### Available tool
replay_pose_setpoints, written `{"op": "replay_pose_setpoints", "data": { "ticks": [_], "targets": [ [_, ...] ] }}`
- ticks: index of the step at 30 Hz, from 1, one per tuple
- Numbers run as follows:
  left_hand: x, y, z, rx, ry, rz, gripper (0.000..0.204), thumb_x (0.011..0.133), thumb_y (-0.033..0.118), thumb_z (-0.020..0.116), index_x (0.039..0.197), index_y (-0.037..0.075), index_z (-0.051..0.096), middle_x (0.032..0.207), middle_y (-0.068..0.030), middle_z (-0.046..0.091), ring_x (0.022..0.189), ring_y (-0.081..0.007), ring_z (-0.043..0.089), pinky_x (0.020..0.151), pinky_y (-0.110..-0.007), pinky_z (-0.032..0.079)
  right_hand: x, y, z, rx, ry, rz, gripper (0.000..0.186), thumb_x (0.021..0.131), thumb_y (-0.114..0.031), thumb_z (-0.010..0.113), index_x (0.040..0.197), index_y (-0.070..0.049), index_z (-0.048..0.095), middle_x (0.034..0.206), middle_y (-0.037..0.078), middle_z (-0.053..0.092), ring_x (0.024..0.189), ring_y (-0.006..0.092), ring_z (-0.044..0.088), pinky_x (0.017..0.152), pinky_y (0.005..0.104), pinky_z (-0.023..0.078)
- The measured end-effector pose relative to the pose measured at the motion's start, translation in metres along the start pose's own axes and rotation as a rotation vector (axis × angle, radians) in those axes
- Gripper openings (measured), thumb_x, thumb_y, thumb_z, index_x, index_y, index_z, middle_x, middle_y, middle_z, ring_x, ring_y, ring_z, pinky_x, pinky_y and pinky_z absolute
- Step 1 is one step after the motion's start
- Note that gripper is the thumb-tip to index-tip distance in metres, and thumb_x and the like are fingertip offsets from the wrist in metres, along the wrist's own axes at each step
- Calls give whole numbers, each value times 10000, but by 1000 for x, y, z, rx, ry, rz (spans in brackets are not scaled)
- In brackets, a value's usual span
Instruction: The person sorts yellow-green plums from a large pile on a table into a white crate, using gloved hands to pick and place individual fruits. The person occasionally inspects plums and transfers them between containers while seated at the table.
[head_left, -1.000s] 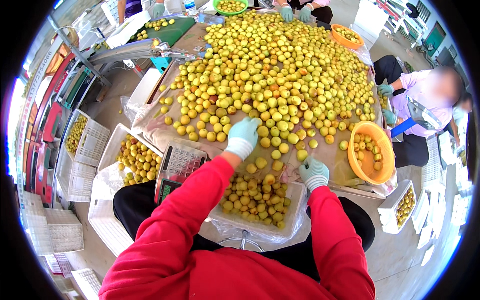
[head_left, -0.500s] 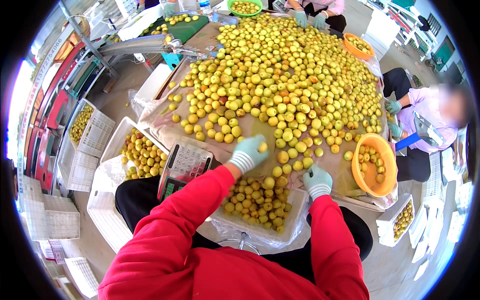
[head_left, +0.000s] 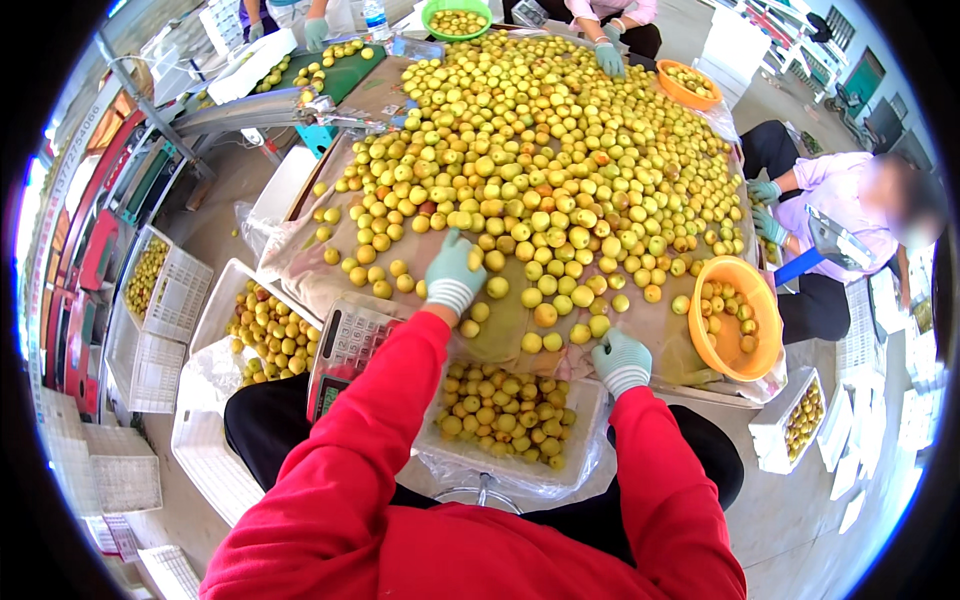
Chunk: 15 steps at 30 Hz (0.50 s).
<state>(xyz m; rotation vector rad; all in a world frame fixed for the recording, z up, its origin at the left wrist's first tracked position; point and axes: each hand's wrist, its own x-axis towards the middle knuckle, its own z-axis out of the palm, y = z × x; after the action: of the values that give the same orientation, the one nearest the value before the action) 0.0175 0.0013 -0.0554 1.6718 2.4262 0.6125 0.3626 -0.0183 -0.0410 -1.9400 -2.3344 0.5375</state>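
My left hand (head_left: 455, 266), in a pale mint glove, reaches onto the table cover (head_left: 300, 260) at the near side of the spread yellow fruit (head_left: 560, 215), its fingers closed round one fruit (head_left: 475, 258). My right hand (head_left: 622, 358), gloved alike, rests with curled fingers at the table's near edge; whether it holds anything is hidden. Between my arms, below the edge, a white plastic-lined crate (head_left: 589, 430) holds a heap of similar fruit (head_left: 505, 415). Left of it is a keypad scale (head_left: 350, 335), partly behind my left forearm. An orange bowl (head_left: 700, 340) with fruit stands right of my right hand.
Fruit-filled crates (head_left: 205, 285) stand at left and right (head_left: 775, 435). A conveyor (head_left: 340, 75) and metal machine frame are at upper left. A co-worker (head_left: 820, 210) sits at right; other gloved workers (head_left: 610, 55) are across the table. Green (head_left: 455, 35) and orange (head_left: 690, 100) bowls stand at the far side.
My left hand has moved away from me and leftward among the fruit since half a second ago. My right hand has barely moved. Several loose fruits at the near side lie in different places.
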Motion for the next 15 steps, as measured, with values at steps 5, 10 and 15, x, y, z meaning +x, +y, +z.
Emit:
{"op": "replay_pose_setpoints", "data": {
  "ticks": [5,10,15],
  "targets": [
    [-53,48,1,-275,-140,175,331,800,229,719,1068,46,654,1420,-165,582,1163,-373,642,958,-428,540,3,12,7,132,111,-44,153,832,-246,655,876,-102,682,817,186,706,803,406,686,752,493,545],
    [-76,28,-44,-581,-145,37,380,769,178,806,1069,4,650,1102,-159,724,1050,-266,709,870,-367,558,44,8,-4,361,463,-83,139,867,-237,694,883,-103,661,788,143,696,775,371,684,724,484,538],
    [-108,-14,-94,-1292,-710,-634,303,978,392,662,1121,126,633,1006,-70,737,766,-212,724,559,-356,532,139,-68,-41,39,482,-390,524,915,-304,668,1403,-173,528,1449,124,548,1312,349,535,1072,474,454]
  ]
}}
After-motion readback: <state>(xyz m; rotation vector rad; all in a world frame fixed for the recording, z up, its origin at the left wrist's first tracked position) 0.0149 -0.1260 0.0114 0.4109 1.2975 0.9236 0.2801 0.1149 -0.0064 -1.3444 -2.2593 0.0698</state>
